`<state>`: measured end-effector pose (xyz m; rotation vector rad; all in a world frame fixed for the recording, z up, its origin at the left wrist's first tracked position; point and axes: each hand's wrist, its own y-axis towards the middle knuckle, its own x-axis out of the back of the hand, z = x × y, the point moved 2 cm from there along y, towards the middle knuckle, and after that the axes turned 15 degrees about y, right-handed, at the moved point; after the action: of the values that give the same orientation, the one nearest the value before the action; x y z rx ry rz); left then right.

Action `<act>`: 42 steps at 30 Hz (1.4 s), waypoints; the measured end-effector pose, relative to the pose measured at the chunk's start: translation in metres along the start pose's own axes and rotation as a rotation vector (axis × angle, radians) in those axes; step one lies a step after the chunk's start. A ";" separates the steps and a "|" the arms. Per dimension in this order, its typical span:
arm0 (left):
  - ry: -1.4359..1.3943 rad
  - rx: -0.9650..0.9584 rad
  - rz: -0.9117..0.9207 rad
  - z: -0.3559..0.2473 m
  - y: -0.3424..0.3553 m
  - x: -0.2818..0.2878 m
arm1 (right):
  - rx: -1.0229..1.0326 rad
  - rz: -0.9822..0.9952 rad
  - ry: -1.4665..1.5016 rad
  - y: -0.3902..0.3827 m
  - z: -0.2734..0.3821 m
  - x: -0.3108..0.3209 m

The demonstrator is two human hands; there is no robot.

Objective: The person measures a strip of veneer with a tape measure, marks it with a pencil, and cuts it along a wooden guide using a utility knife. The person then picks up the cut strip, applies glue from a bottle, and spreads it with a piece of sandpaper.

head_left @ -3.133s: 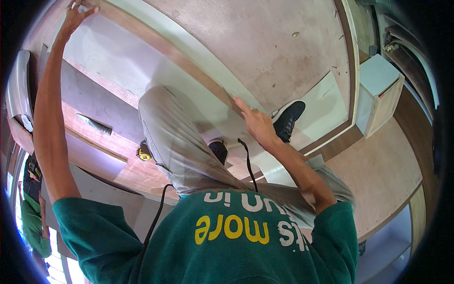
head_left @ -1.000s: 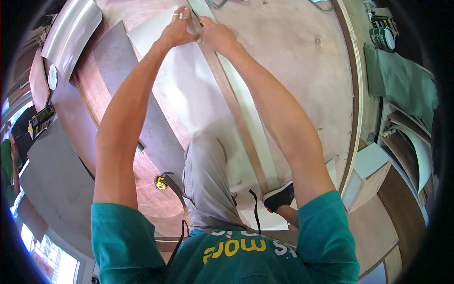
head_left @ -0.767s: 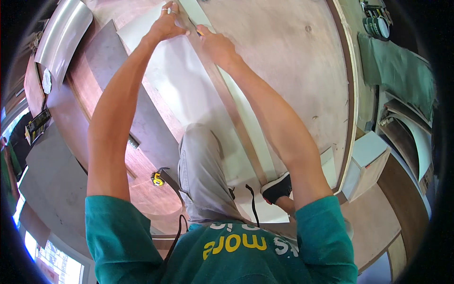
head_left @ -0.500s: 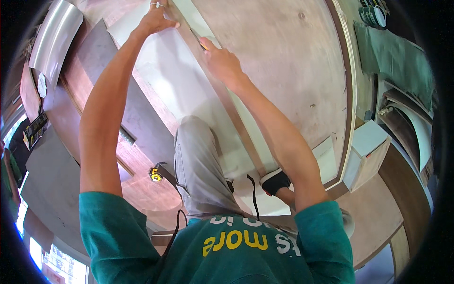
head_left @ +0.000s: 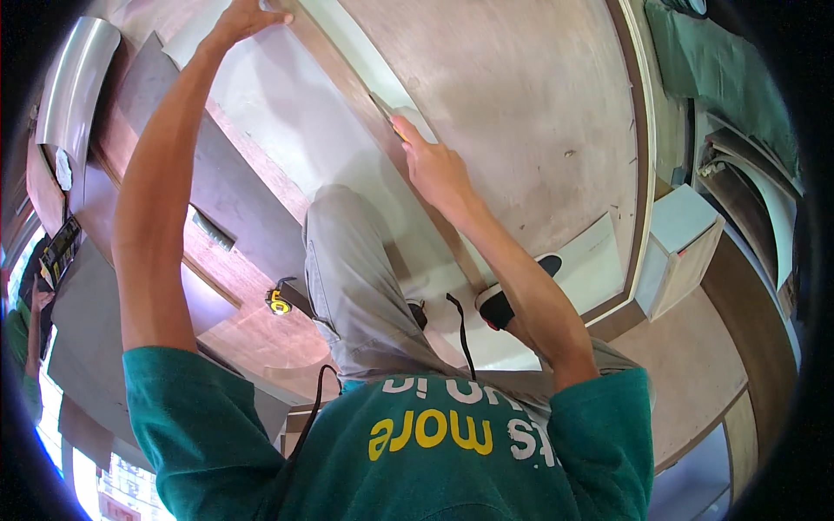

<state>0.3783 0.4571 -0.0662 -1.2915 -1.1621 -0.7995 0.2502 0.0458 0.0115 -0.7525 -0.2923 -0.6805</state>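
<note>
A: Kneeling here, what lies nearest?

B: Closest in, a yellow tape measure (head_left: 278, 301) sits on the brown board beside the grey-trousered knee (head_left: 347, 269), and a black shoe (head_left: 512, 295) rests on the white sheet (head_left: 295, 130).

A: And the right hand?

B: The right hand (head_left: 437, 169) presses down on the long wooden strip (head_left: 347, 82) that runs along the white sheet's edge, fingers curled around a small yellow-tipped tool; I cannot tell what kind.

A: The left?

B: Farther off, the left hand (head_left: 243, 19) lies spread flat, fingers wide, on the far end of that strip, holding nothing. Beyond the strip stretches a large plywood panel (head_left: 521, 104). A white box (head_left: 682, 247) stands off to the right.
</note>
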 end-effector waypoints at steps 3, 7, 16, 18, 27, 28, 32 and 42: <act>0.007 -0.022 -0.047 0.016 0.000 -0.008 | -0.036 0.039 0.015 -0.027 -0.012 0.001; 0.049 -0.029 -0.035 0.024 0.010 -0.022 | -0.096 0.059 0.061 -0.058 -0.026 0.003; 0.099 -0.041 0.015 0.019 0.009 -0.009 | -0.160 0.090 0.075 -0.113 -0.061 0.002; 0.079 -0.083 -0.009 0.011 0.002 -0.001 | -0.171 0.082 0.079 -0.125 -0.063 0.005; -0.072 -0.135 -0.007 -0.001 -0.003 0.013 | -0.185 0.095 0.092 -0.173 -0.098 0.002; -0.073 -0.140 -0.009 0.001 -0.003 0.013 | -0.200 0.107 0.090 -0.180 -0.104 0.001; -0.114 -0.142 -0.018 -0.005 -0.007 0.016 | -0.290 0.193 0.005 -0.200 -0.106 0.008; -0.146 -0.136 0.100 0.005 -0.003 0.012 | -0.356 0.201 -0.006 -0.231 -0.129 0.004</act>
<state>0.3777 0.4630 -0.0546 -1.5298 -1.1641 -0.7300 0.1012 -0.1703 0.0455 -1.1074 -0.0975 -0.5444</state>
